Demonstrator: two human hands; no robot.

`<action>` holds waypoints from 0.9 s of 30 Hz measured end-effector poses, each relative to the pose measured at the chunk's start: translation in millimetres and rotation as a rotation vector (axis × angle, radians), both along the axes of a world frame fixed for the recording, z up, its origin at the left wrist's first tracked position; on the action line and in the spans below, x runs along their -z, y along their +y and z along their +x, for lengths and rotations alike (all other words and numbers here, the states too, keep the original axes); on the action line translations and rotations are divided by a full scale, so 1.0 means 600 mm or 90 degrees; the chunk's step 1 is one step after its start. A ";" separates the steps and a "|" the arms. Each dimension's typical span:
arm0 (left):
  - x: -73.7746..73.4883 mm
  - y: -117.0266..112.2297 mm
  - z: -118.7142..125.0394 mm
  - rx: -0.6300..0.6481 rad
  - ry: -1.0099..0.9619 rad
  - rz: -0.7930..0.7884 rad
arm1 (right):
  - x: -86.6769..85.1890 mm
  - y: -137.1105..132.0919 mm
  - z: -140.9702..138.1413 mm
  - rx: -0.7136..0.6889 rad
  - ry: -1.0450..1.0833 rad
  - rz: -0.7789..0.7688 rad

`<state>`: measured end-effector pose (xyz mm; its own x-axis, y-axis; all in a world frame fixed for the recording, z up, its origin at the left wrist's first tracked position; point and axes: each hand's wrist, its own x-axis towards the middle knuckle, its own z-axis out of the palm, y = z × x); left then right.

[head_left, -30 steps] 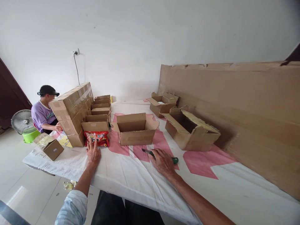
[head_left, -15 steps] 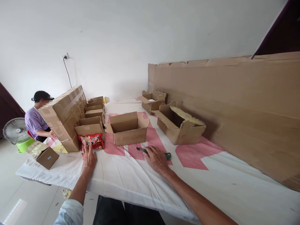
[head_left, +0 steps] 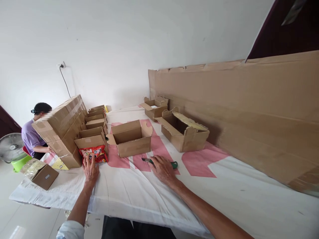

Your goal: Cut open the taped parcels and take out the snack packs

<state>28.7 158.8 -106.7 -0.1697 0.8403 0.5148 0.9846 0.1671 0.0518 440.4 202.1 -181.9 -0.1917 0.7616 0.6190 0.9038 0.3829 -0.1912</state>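
Note:
My left hand (head_left: 90, 168) lies at the table's near left, fingers stretched and apart, their tips on a shiny red food packet (head_left: 100, 153). This packet leans against the front of a small open cardboard box (head_left: 90, 142). Under my right hand (head_left: 162, 169) is a green-handled utility knife (head_left: 173, 164); the fingers curl over its middle, and its blade end points left. The palm side is hidden. Just beyond the hands stands an open cardboard box (head_left: 134, 146), its flaps folded outward and its inside in shadow.
Taped cartons (head_left: 62, 132) are stacked at the left, with a row of open boxes beside them. Two open boxes, one a larger box (head_left: 184, 132), stand near the tall cardboard sheet (head_left: 236, 109) on the right. A person (head_left: 32, 132) sits beyond the stack, near a fan (head_left: 11, 147).
The whole view has shifted slightly to the right, so things appear farther left. Both hands keep nearly the same places on the packet and the knife.

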 end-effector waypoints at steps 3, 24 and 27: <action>0.004 0.003 -0.002 -0.001 0.010 0.005 | -0.001 0.001 -0.001 0.003 0.000 -0.002; 0.024 0.010 -0.003 0.013 -0.026 0.020 | -0.001 0.003 -0.001 0.016 -0.006 0.015; 0.024 0.010 -0.002 0.014 -0.029 0.022 | -0.005 0.001 0.000 0.028 -0.014 0.009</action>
<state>27.4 164.8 -121.1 -0.1756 0.8259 0.5358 0.9844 0.1430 0.1024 440.4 202.4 -178.8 -0.1720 0.7609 0.6256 0.9237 0.3453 -0.1660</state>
